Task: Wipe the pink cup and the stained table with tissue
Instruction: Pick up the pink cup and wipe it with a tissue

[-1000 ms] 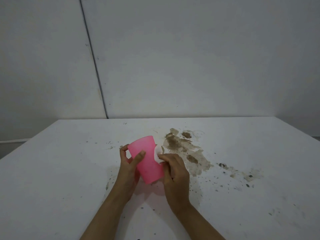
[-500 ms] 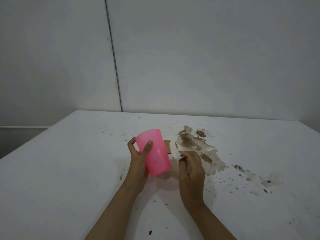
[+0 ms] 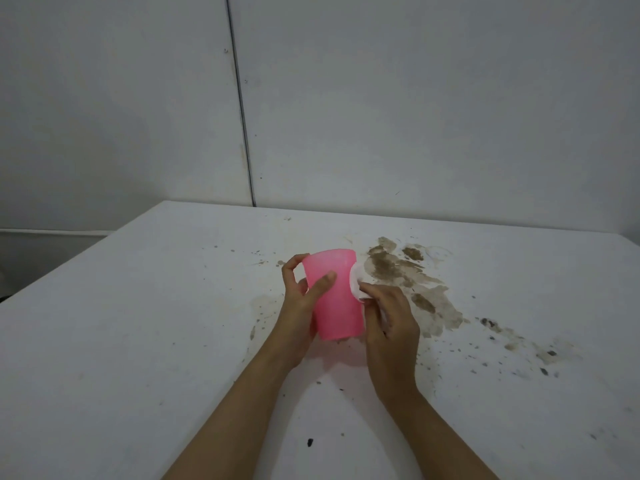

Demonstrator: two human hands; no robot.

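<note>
A pink plastic cup [image 3: 341, 299] is held above the white table [image 3: 138, 323], tilted slightly with its mouth away from me. My left hand [image 3: 299, 306] grips its left side, thumb across the front. My right hand [image 3: 391, 323] pinches a small white tissue [image 3: 356, 280] and presses it against the cup's upper right wall. A broad brown stain [image 3: 412, 282] spreads over the table just right of the cup.
Dark specks and smaller brown smears [image 3: 519, 344] trail toward the right of the table. A faint smear [image 3: 263, 303] lies left of my left hand, and one dark speck [image 3: 309, 442] sits near the front. A plain white wall [image 3: 381, 98] stands behind the table.
Half a second ago my right hand was off the cup, lower right; now it presses the tissue against the cup's upper right side. The cup stays in my left hand.
</note>
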